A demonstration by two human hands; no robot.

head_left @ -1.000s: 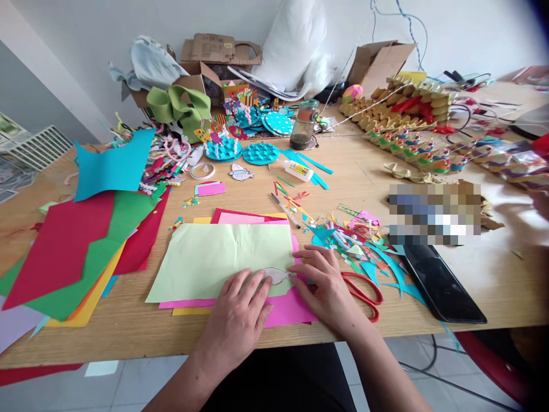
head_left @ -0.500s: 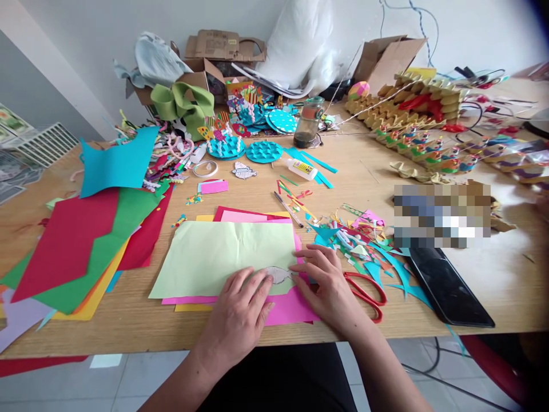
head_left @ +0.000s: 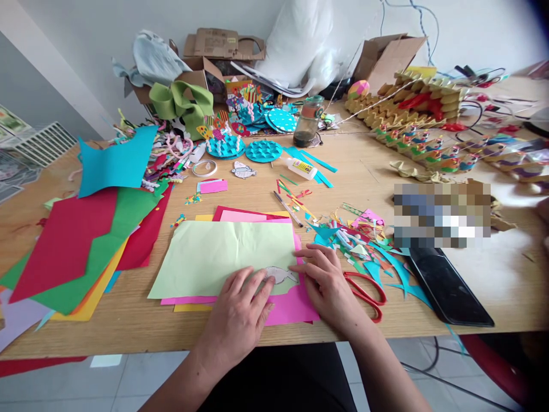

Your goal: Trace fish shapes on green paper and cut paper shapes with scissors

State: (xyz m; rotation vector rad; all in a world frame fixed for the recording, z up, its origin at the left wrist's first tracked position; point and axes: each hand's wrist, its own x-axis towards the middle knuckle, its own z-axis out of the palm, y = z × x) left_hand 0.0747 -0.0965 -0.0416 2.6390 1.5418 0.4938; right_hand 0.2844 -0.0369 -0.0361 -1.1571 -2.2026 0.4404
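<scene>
Left hand: the left hand lay flat, fingers spread and gripping nothing, pressing on the pale green sheet near the front edge of the bench.
Right hand: the right hand also rested open, fingertips on the right end of the grey fish cutout, clamped on nothing.
Fish cutout: it lay on the green sheet's front right corner, between the two hands and touched by both.
Slip risk: only flat pressure held the cutout, so it could have skated on the smooth paper if either hand shifted sideways.
Stack risk: the green sheet sat on loose pink paper and yellow sheets close to the front edge; a push toward the body could have slid the stack off the bench.
Scissors: the red-handled scissors lay just beside the right wrist; a careless sweep could have caught them.
Scraps: teal offcuts lay near the right hand and could have been dragged onto the work.
Phone: a black phone lay towards the front right edge, well clear.
</scene>
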